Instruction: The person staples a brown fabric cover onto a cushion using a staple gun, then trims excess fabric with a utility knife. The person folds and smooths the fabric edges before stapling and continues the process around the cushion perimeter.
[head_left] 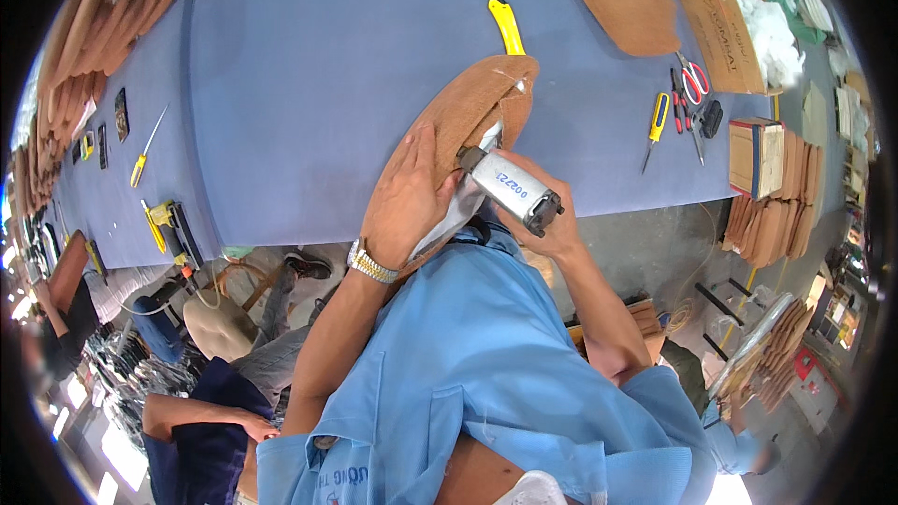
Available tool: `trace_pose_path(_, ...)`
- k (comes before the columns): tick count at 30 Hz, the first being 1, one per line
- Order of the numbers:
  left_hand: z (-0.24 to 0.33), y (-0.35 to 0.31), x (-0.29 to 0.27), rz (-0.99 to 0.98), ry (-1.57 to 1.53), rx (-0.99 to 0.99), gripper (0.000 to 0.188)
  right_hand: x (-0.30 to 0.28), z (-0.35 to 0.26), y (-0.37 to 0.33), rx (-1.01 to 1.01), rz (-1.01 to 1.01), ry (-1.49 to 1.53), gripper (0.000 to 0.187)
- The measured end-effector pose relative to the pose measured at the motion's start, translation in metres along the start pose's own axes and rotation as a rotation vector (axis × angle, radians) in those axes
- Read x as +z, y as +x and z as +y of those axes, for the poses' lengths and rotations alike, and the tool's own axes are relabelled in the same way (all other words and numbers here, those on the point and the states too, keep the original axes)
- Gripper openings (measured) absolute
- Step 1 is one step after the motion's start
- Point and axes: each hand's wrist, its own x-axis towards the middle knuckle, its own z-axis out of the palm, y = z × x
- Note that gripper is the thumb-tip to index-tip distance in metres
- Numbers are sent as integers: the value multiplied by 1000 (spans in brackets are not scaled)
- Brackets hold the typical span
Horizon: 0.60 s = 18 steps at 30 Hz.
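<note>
A brown upholstered pad (468,98) with a grey-white underside leans over the table's near edge towards my waist. My left hand (407,196) lies flat on its brown cover, fingers stretched out and the thumb by the folded edge. In my right hand (559,215) is a silver staple gun (510,185) with black ends. Its nose meets the pad's edge, close to my left fingers. The right fingers are mostly hidden behind the tool. A yellow-handled cutter (506,26) lies just beyond the pad's far tip.
On the blue table (309,84) lie another brown panel (622,0), a yellow screwdriver (658,120) and red-handled scissors (694,82). A carton (720,33) of white stuffing stands far right. Brown pieces (117,0) are piled far left. A co-worker's arm (201,414) shows lower left.
</note>
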Motion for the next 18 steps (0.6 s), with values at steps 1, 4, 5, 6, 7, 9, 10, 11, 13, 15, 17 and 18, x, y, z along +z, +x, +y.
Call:
trace_pose_path(1,2,1,-2,-10,4,-11,78,-1,-1,1,6,-8,-2,67)
trace_pose_path(4,5,2,-7,-37,24,-47,80,-4,-7,4,21,-28,-9,65)
trace_pose_path(5,6,1,-7,-30,15,-52,80,-4,-10,6,26,-36,-10,65)
trace_pose_path(6,8,1,-8,-23,7,-56,80,-5,-13,7,41,-48,-37,65)
trace_pose_path(7,8,0,-8,-17,-2,-60,80,-6,-16,7,57,-60,-63,65)
trace_pose_path(9,7,-1,-5,17,-8,-25,80,-7,-19,11,76,-85,-104,65)
trace_pose_path(10,7,-1,-4,33,-11,-8,80,-8,-21,12,81,-96,-121,65)
trace_pose_path(11,8,-1,-5,32,-9,-20,80,-7,-22,14,83,-105,-134,66)
trace_pose_path(13,12,1,-4,28,-2,-44,79,-6,-27,18,142,-122,-149,65)
trace_pose_path(15,11,2,-4,34,-2,-41,79,-5,-27,19,146,-122,-140,64)
trace_pose_path(17,10,2,-5,45,-1,-36,79,-4,-25,20,103,-91,-112,64)
trace_pose_path(18,9,2,-5,52,-1,-33,79,-3,-22,19,72,-78,-94,63)
